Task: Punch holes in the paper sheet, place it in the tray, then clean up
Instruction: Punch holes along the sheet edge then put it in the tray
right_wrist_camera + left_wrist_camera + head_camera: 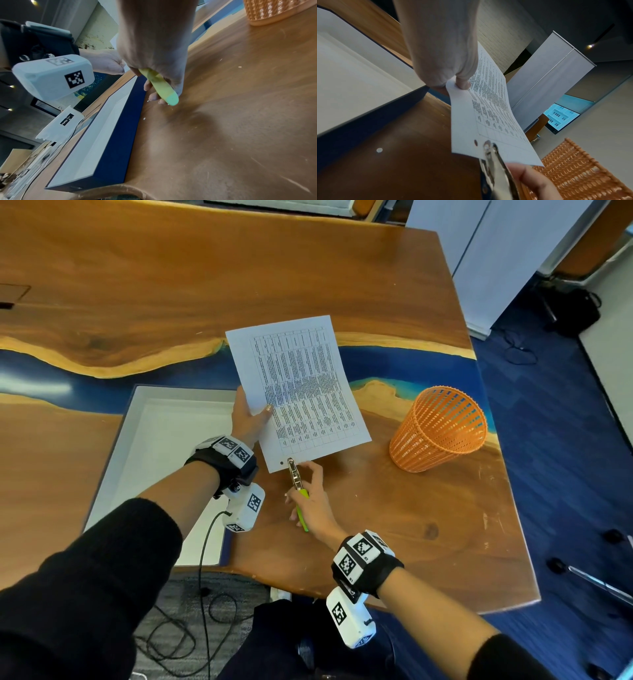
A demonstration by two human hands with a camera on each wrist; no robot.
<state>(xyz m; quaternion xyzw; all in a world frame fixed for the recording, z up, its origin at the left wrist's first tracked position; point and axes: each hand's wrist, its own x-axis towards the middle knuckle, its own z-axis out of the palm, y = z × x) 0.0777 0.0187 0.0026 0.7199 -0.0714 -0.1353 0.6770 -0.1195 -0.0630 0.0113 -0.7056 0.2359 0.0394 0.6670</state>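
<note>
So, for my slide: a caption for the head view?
Left hand holds the paper sheet; right hand works the hole punch.

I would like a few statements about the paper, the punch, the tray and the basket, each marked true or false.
1. The left hand holds the paper sheet by its edge. True.
2. The paper sheet already lies in the tray. False: it is held above the table.
3. The right hand grips the hole punch. True.
4. The sheet has no hole yet. False: one hole shows beside the punch.
5. The orange basket stands right of the sheet. True.
</note>
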